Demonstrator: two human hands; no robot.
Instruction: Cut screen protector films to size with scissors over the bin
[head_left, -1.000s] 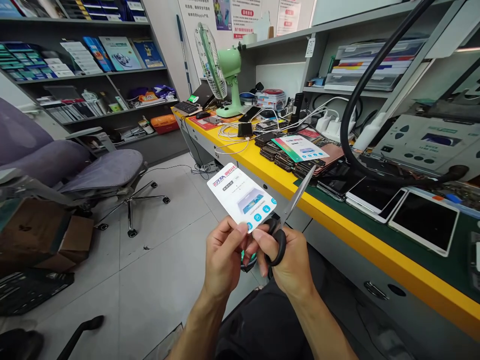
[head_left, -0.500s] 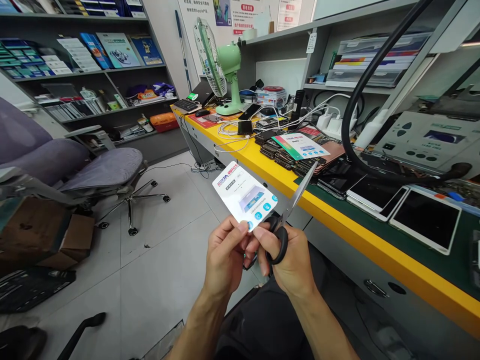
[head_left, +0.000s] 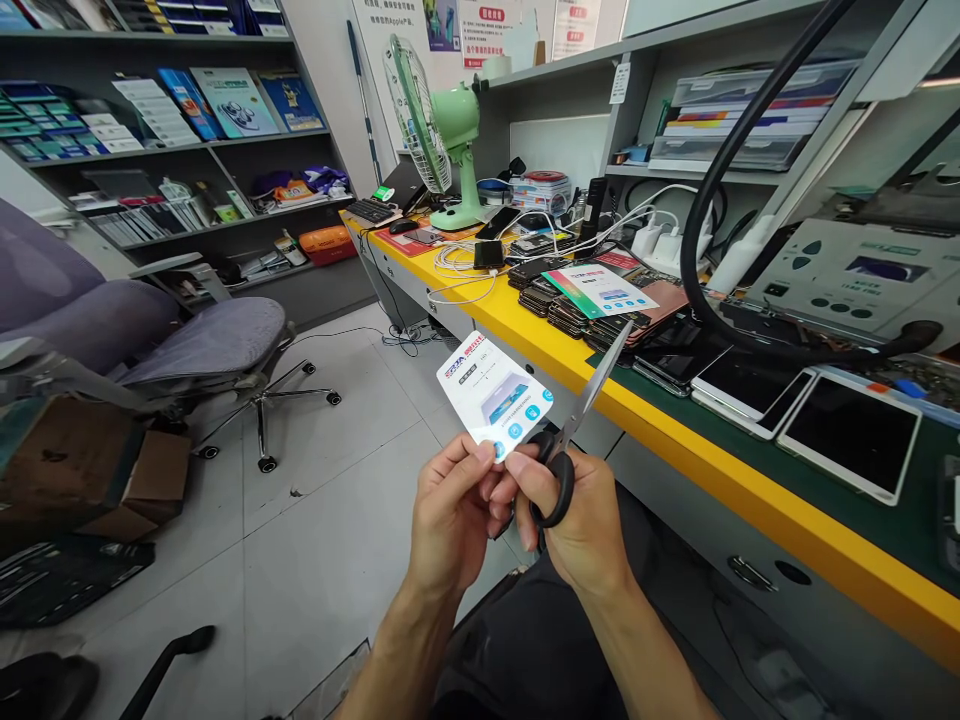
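Observation:
My left hand (head_left: 454,515) pinches the lower corner of a white printed card (head_left: 491,385), thumb on top. The card has red and blue lettering, a picture of a device and round blue icons; it tilts up and to the left. In my right hand (head_left: 581,510) is a pair of scissors (head_left: 592,390), its black handle loops around my fingers and its metal blades pointing up and right, together. My right thumb and fingertips are at the card's lower edge, close beside my left fingers. The blades stand apart from the card's printed face.
On the yellow-edged bench (head_left: 675,470) lie stacks of phones (head_left: 570,315) with another card (head_left: 600,290) on top, and white tablets (head_left: 851,435). A black hose (head_left: 694,230) arches over the right side. A green fan (head_left: 457,120) stands behind; an office chair (head_left: 202,340) is left.
The card's upper end has tipped slightly down and to the right, its face bending a little. Both hands keep their grip, and the scissors have barely moved.

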